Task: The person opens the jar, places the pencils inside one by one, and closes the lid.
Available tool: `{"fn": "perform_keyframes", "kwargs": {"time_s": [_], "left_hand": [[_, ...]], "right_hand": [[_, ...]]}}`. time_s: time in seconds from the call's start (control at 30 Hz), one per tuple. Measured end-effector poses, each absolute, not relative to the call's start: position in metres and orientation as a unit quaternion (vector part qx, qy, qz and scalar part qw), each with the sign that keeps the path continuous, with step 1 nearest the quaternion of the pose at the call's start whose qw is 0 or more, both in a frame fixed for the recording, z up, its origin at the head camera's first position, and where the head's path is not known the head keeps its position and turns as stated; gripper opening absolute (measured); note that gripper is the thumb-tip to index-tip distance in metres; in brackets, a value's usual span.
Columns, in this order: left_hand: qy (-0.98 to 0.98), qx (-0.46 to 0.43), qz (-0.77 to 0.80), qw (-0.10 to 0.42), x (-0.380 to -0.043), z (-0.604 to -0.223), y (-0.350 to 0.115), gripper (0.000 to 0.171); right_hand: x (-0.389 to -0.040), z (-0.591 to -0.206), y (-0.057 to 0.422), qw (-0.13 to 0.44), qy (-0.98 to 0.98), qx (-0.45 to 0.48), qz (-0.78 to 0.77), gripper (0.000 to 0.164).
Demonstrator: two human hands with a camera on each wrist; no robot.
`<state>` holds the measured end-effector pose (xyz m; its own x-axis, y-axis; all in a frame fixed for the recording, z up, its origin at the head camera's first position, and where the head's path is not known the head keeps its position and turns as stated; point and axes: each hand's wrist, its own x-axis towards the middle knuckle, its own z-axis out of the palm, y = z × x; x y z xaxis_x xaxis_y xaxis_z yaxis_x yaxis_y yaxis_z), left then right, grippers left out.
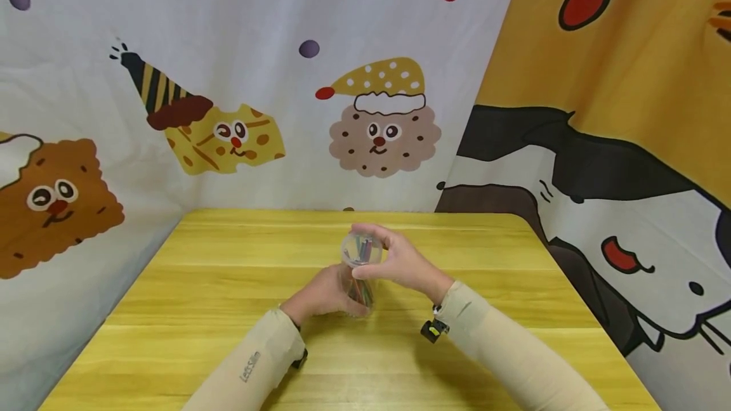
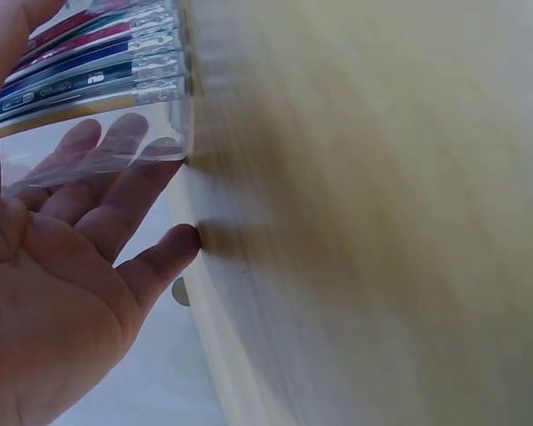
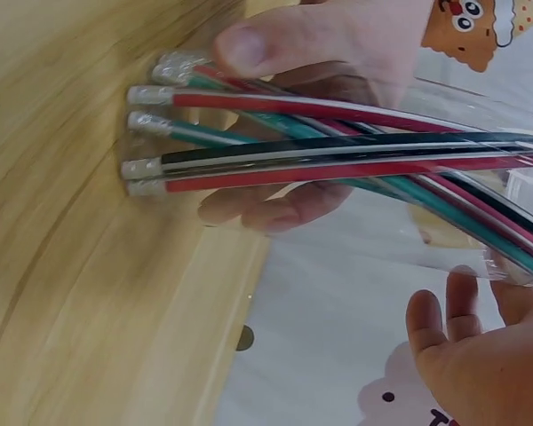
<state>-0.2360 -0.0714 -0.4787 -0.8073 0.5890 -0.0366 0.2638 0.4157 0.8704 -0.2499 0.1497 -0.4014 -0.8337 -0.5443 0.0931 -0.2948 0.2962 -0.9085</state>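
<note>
Head view: a clear plastic cup [image 1: 360,265] stands upright on the yellow wooden table [image 1: 228,284], near the table's middle, holding a bundle of pencils [image 1: 361,250] in red, green and black. The left hand [image 1: 325,293] lies at about 8 o'clock from the cup, its fingers curved round the lower wall. The right hand [image 1: 402,262] sits at about 3 o'clock, with fingers arched over the rim and touching it.

Left wrist view: the left hand [image 2: 62,293] shows its palm and nearly straight fingers [image 2: 124,222] pressed along the cup's [image 2: 98,133] clear wall, the fingertips reaching the table [image 2: 382,222]. The pencils [image 2: 89,71] show through the plastic at 11 o'clock.

Right wrist view: the pencils [image 3: 338,146] rest with their silver-capped ends on the cup's bottom, against the table [image 3: 71,222]. The left thumb [image 3: 275,44] at 12 o'clock and a finger at 6 o'clock clasp the cup's [image 3: 480,177] base between them. The right hand's fingers [image 3: 453,319] appear at 5 o'clock, touching the cup's rim; how firmly they hold it cannot be told.

Behind the table hang printed curtains [image 1: 257,81] with cartoon biscuit figures.
</note>
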Motion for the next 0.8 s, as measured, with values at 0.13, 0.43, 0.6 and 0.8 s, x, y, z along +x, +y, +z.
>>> {"fn": "perform_keyframes", "kwargs": {"time_s": [0.13,0.43,0.6,0.8], "left_hand": [[0.806,0.269,0.491,0.188,-0.235,-0.478,-0.073,0.079],[0.802,0.275,0.496,0.189,-0.239,-0.479,-0.074,0.104],[0.809,0.272,0.491,0.173,-0.240,-0.481,-0.076,0.110],[0.819,0.250,0.486,0.175,-0.240,-0.482,-0.081,0.104]], "right_hand": [[-0.249,-0.407,0.153,0.109,0.806,-0.282,-0.509,0.096],[-0.249,-0.409,0.160,0.103,0.814,-0.300,-0.486,0.112],[-0.248,-0.411,0.165,0.100,0.812,-0.304,-0.488,0.110],[-0.246,-0.413,0.176,0.085,0.817,-0.310,-0.479,0.111]]}}
